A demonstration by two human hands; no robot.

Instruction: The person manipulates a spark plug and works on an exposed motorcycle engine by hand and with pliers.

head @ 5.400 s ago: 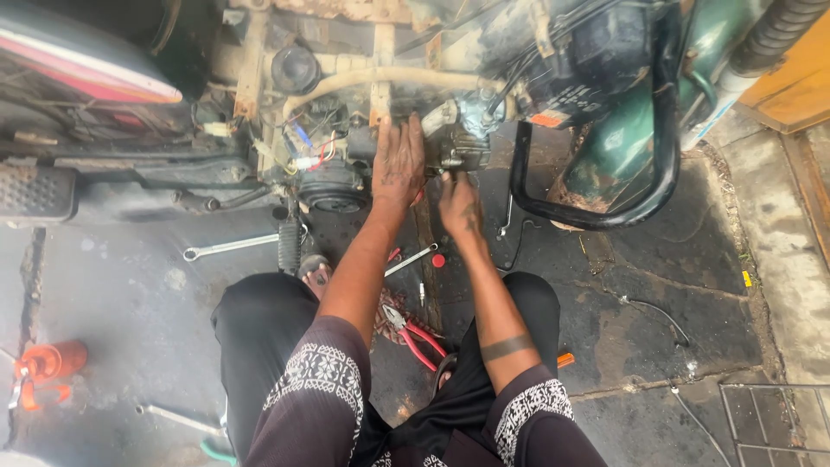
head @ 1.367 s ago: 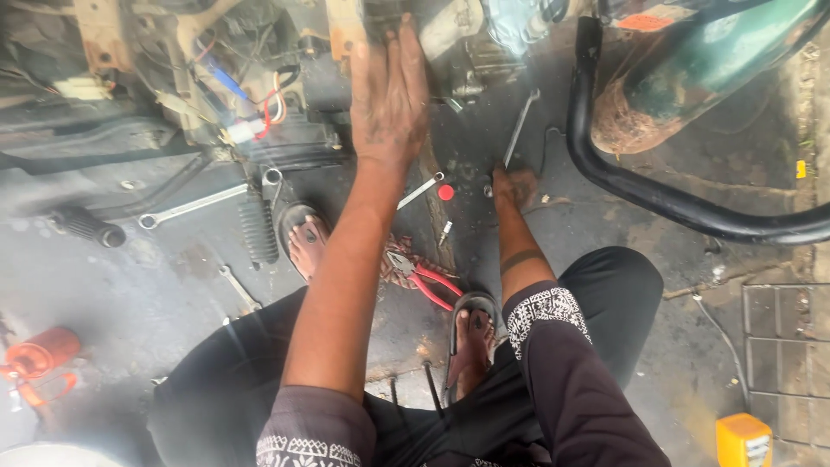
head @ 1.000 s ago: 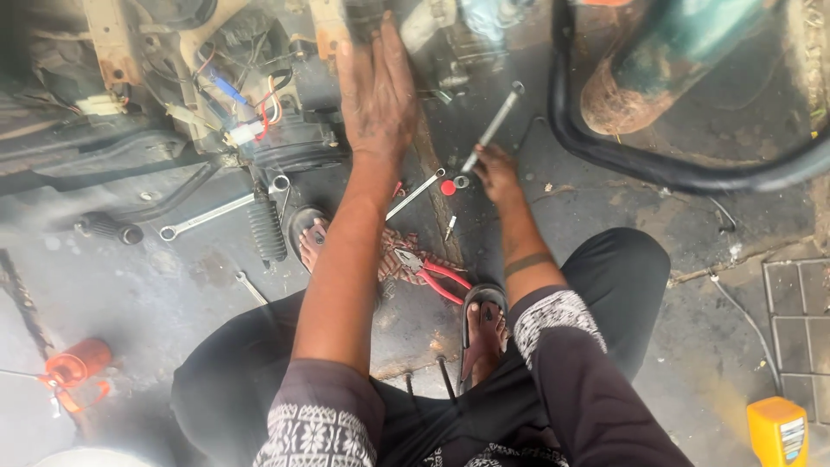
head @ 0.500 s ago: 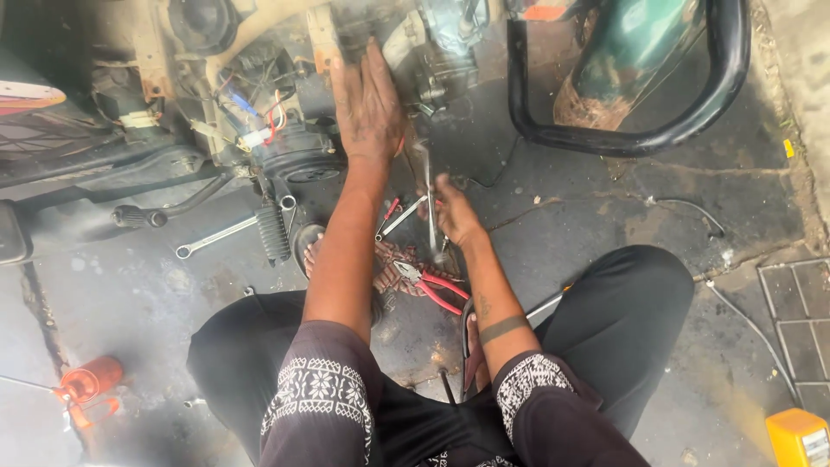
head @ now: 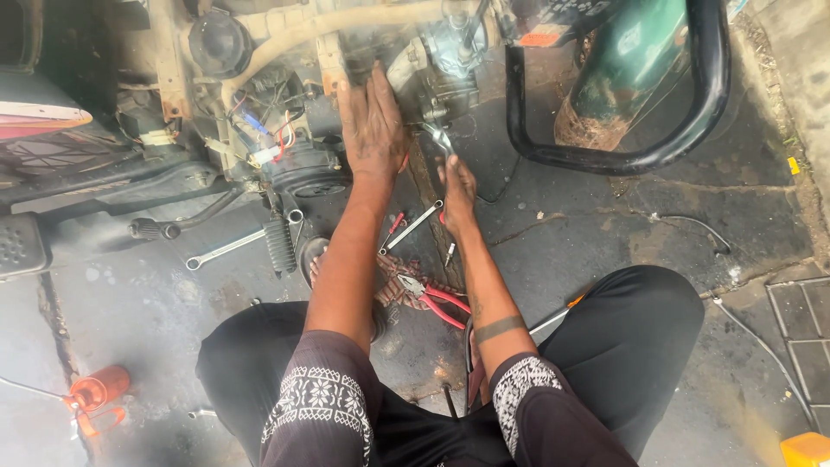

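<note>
1. Since half a second ago your right hand has risen from the floor tools toward the engine, carrying a spanner with it; your left hand has stayed flat on the engine.
2. No container with visible contents shows; only an orange oil can stands on the floor, well left of the engine and nearer you.
3. Your right hand is closed around the spanner's handle, just below the engine; the spanner's head points up, touching or nearly touching the engine's underside. I cannot tell which.
4. Your left hand lies spread, fingers together, palm pressed on the engine casing, just left of the spanner.
5. Below the engine, near your right wrist, lie a second spanner and red-handled pliers; a longer spanner lies further left.
</note>
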